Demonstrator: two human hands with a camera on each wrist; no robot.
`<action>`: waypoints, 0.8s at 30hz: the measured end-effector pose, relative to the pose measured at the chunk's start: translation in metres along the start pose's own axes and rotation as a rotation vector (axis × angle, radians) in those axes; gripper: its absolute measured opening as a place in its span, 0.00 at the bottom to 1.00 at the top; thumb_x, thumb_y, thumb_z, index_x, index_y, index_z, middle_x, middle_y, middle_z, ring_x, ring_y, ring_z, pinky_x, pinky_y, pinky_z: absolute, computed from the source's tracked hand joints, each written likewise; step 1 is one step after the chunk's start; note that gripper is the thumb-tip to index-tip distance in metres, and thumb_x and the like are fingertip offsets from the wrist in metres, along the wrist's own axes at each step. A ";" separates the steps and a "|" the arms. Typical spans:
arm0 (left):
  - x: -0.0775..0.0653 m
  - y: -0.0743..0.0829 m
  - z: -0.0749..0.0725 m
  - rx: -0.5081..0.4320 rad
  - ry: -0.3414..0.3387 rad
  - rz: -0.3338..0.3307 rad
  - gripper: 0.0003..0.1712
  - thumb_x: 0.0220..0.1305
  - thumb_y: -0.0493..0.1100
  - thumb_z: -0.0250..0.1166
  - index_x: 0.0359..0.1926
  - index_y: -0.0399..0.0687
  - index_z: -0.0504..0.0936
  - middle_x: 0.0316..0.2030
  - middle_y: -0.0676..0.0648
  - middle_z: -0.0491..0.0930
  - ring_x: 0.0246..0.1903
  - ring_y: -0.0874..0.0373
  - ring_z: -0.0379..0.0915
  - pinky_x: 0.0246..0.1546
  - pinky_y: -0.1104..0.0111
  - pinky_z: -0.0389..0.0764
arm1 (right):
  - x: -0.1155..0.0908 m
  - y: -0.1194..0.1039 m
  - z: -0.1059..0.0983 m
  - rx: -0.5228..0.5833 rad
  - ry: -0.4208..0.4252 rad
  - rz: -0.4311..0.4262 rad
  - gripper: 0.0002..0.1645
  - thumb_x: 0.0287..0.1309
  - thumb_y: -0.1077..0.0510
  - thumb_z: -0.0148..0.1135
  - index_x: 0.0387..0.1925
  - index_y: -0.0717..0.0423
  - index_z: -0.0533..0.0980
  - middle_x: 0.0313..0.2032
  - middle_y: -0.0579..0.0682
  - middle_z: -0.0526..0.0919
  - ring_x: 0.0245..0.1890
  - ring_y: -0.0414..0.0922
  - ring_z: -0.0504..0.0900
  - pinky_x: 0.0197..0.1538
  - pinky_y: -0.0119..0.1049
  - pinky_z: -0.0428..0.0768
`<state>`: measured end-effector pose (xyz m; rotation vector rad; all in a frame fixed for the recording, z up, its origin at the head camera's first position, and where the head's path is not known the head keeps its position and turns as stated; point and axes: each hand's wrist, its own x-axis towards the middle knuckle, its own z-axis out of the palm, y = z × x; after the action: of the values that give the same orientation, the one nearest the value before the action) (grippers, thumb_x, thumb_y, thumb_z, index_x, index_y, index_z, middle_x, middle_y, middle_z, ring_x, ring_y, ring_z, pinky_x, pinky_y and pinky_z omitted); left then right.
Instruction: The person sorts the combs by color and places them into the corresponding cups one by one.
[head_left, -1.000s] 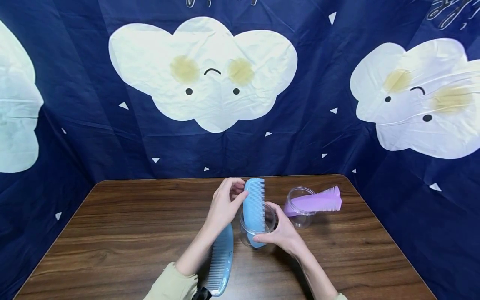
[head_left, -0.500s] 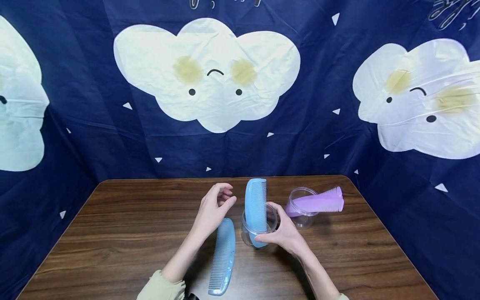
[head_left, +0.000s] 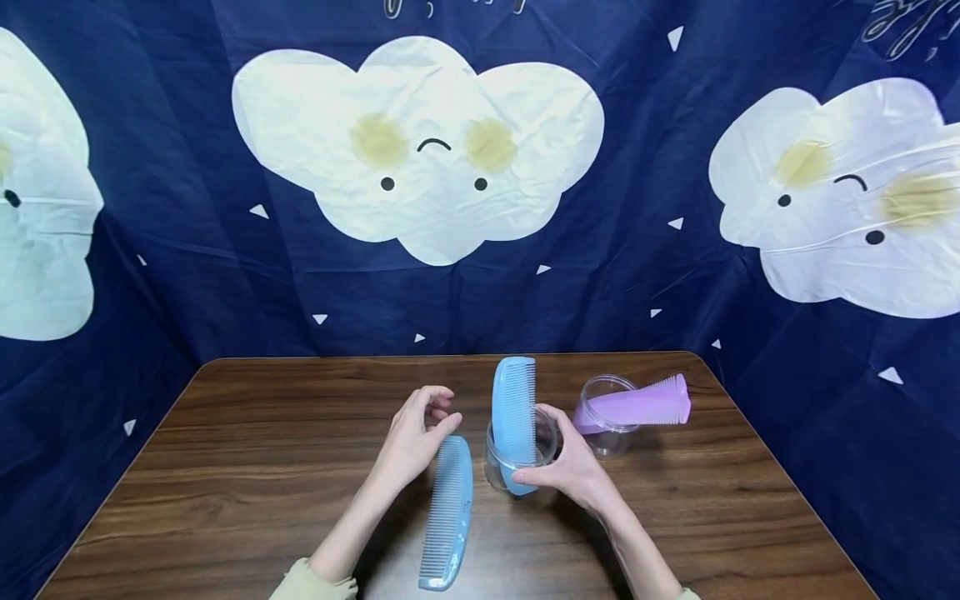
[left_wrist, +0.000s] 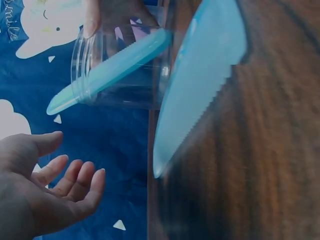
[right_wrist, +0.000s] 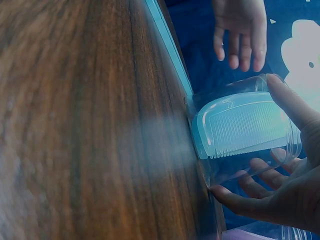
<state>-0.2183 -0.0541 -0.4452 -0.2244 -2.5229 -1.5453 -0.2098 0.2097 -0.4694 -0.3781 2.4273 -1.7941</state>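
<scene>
Near the middle of the table stands a clear plastic jar (head_left: 493, 473), and my right hand (head_left: 567, 468) grips it from the right with the thumb across its front. A blue comb (head_left: 513, 404) leans inside the jar, its upper part sticking out above the rim. My left hand (head_left: 411, 442) hovers to the left, fingers loosely bent and holding nothing. Just below that hand, a second blue comb (head_left: 447, 512) lies on the table, teeth toward the left. In the left wrist view the left hand's palm (left_wrist: 45, 195) shows bare, apart from both combs.
Right of the held jar is another clear jar (head_left: 609, 444), with a purple comb (head_left: 637, 406) slanting out over its rim to the right. The wooden table (head_left: 262, 483) ends at a dark blue cloth backdrop (head_left: 450, 308) printed with clouds.
My left hand has let go of the blue comb in the jar and moved left and toward me. My right hand still holds the jar in the same place.
</scene>
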 end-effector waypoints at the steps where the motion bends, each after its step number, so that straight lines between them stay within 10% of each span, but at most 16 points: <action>1: -0.001 -0.002 0.000 0.006 -0.005 -0.004 0.17 0.67 0.40 0.70 0.55 0.46 0.80 0.49 0.41 0.81 0.46 0.54 0.80 0.46 0.66 0.84 | 0.000 0.000 0.000 -0.001 0.001 0.002 0.61 0.38 0.62 0.86 0.73 0.58 0.61 0.68 0.60 0.74 0.71 0.56 0.72 0.75 0.56 0.67; 24: -0.020 -0.014 0.010 0.214 -0.179 -0.115 0.29 0.67 0.46 0.69 0.65 0.43 0.75 0.59 0.40 0.77 0.58 0.44 0.76 0.58 0.47 0.78 | -0.001 0.002 -0.001 -0.017 0.001 -0.013 0.61 0.38 0.61 0.86 0.73 0.58 0.62 0.67 0.60 0.75 0.69 0.56 0.73 0.74 0.53 0.69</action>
<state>-0.2029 -0.0525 -0.4659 -0.1983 -2.8627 -1.3316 -0.2094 0.2111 -0.4711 -0.3963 2.4478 -1.7805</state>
